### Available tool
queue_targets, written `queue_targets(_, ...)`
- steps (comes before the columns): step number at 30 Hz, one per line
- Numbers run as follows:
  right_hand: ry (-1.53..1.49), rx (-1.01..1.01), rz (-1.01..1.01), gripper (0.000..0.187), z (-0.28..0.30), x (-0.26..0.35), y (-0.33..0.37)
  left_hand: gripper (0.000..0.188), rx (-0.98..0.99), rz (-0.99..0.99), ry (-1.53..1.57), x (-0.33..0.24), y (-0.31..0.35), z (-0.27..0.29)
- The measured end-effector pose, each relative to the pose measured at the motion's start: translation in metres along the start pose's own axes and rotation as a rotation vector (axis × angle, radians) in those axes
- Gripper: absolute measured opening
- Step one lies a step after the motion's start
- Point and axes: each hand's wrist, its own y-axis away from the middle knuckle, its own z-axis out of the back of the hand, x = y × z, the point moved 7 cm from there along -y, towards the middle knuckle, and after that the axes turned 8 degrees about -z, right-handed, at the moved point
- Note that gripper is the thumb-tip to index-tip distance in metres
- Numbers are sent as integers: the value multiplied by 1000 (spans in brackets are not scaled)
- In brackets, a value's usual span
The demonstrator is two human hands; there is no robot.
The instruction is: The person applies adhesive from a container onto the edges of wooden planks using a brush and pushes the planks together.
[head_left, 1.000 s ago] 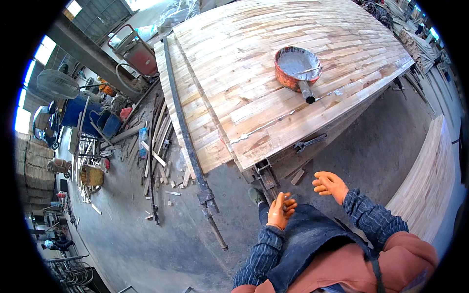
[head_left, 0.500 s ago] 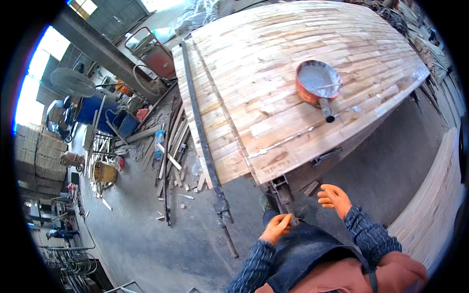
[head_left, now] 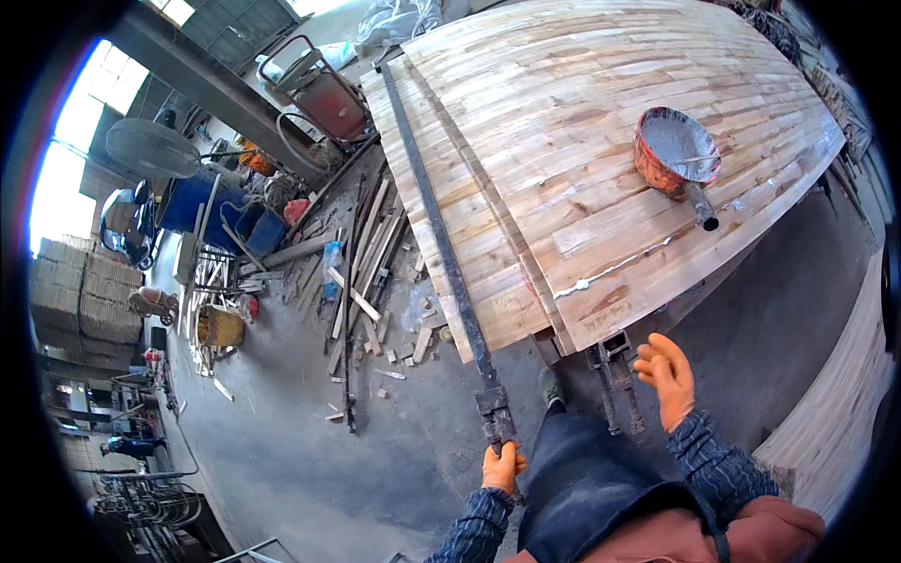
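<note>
The wooden panel (head_left: 582, 122) is the landmark here. A long dark clamp (head_left: 434, 211) lies over its left end, its long axis running from the panel's far edge toward the person and on past the near edge, tilted a little rightward as it comes closer. The left hand (head_left: 504, 467), in an orange glove, is closed around the clamp's near end, out beyond the panel's near edge, just below the metal block (head_left: 493, 403). It is clearly the nearer hand: the right hand (head_left: 668, 380) is well apart from the clamp, in front of the panel's near edge, its fingers loosely curled and parted with nothing visible in them. Between the hands, threaded rods (head_left: 603, 394) stick out from under that edge. On the panel's right part sits a red pan (head_left: 657, 169) of greyish paste, near a white streak (head_left: 615, 267).
</note>
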Motion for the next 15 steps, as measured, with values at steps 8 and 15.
queue_targets(8,166,238,18,39,-53,-17,67,28,419,48,228,17,-11,-116)
queue_targets(15,225,126,-209,37,-80,-71,108,55,594,-58,-277,-24,-6,-44)
